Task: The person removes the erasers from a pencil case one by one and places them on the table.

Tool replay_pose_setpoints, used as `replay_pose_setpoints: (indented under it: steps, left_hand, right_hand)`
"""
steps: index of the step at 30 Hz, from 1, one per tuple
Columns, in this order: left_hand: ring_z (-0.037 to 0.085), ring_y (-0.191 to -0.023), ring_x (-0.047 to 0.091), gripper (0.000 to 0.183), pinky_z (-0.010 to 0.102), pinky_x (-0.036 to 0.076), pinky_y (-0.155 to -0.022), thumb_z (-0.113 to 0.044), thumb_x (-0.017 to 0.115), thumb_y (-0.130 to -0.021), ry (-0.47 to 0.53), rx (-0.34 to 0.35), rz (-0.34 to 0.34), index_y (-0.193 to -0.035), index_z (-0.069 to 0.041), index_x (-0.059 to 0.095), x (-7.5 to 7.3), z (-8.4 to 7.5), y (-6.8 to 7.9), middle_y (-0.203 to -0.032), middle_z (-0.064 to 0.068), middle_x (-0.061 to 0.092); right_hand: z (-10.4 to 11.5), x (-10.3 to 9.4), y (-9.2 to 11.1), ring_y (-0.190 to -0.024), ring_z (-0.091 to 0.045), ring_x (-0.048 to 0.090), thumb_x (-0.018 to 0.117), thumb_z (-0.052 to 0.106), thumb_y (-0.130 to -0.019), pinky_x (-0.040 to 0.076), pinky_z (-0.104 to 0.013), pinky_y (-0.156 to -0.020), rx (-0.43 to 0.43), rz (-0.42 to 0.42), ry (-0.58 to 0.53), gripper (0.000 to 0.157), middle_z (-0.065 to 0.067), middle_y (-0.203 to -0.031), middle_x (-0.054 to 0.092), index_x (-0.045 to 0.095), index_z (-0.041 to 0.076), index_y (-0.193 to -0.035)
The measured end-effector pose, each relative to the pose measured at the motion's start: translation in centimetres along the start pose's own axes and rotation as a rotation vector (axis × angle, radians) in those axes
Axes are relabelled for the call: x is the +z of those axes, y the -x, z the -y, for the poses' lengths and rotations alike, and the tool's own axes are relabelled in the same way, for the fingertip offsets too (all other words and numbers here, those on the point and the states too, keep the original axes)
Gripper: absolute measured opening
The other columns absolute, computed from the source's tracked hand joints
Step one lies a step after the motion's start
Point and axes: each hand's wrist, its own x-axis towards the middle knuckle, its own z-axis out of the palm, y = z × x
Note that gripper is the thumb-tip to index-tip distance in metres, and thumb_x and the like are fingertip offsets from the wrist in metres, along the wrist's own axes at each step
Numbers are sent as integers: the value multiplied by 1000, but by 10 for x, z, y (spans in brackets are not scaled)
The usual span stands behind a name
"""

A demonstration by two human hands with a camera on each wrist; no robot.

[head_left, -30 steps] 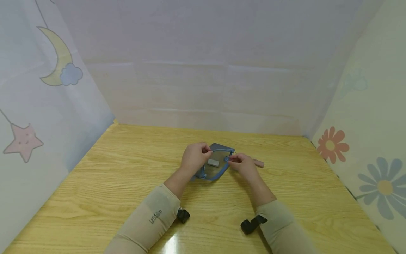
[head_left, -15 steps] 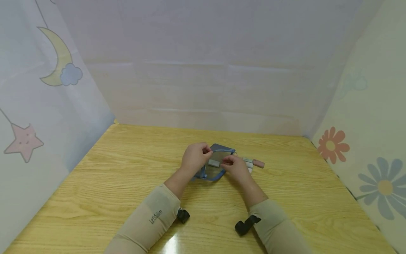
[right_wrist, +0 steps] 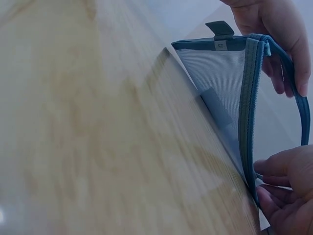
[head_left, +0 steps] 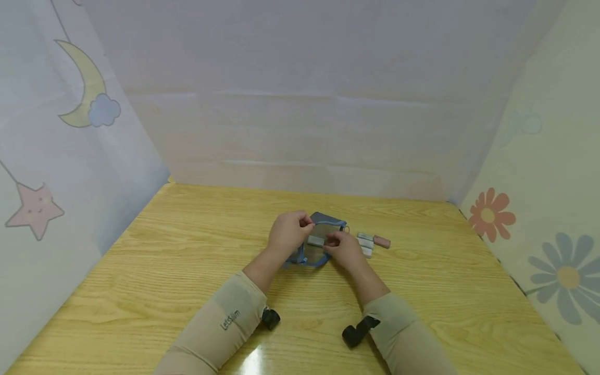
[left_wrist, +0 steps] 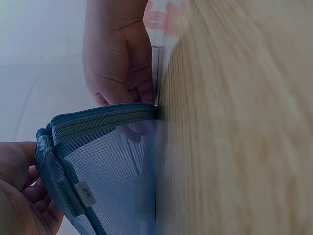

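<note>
A blue zip pouch [head_left: 313, 254] with see-through mesh sides lies on the table, its mouth spread apart. My left hand [head_left: 289, 229] pinches the raised edge of the mouth, and in the right wrist view the left fingers hook behind the blue zip band [right_wrist: 248, 107]. A small grey rectangular block [head_left: 315, 240] rests inside, visible through the mesh. My right hand [head_left: 346, 250] reaches in at the mouth from the right, fingers loosely bent. In the left wrist view its fingertips [left_wrist: 131, 133] show behind the mesh, apart from the block [left_wrist: 145, 196].
Just right of my right hand, several pale small blocks [head_left: 365, 245] lie side by side with a pink one [head_left: 382, 241]. A key-ring-like loop [head_left: 347, 229] hangs at the pouch's far right corner. Printed wall sheets [head_left: 300, 130] enclose the wooden table [head_left: 211, 224].
My right hand has moved left from the pouch's right rim into its mouth, uncovering the pale blocks beside the pink one. My left hand has kept its hold.
</note>
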Motion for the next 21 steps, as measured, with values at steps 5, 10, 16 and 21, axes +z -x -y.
replay_pose_setpoints:
  steps: [5,10,16,21]
  left_hand:
    - [7,-59,53,9,23,43,-53,-26,65,-85,0,2,-4,-78,-21,64,1,0,0,-71,-10,60]
    - [7,-59,52,9,22,43,-53,-26,65,-85,-14,3,-10,-78,-22,64,3,1,-1,-71,-10,60]
    - [7,-59,52,9,23,43,-54,-27,65,-85,-26,8,-6,-78,-22,64,3,1,-1,-72,-10,61]
    - [7,-59,52,9,23,43,-53,-27,65,-85,-19,9,-6,-78,-21,64,3,0,-1,-71,-10,60]
  right_hand:
    - [1,2,-1,-89,-26,63,70,9,-78,51,-36,-75,-16,11,21,35,-15,-103,64,62,-2,-110]
    - [3,2,-1,-87,-25,62,71,9,-77,50,-37,-75,-24,13,38,32,-13,-101,63,64,-2,-107]
    - [7,4,-2,-83,-22,62,73,12,-76,50,-38,-74,-5,-20,62,23,-10,-92,66,67,1,-96]
    - [8,8,-4,-81,-21,61,74,12,-75,50,-37,-74,8,-60,121,21,-10,-89,66,68,1,-92]
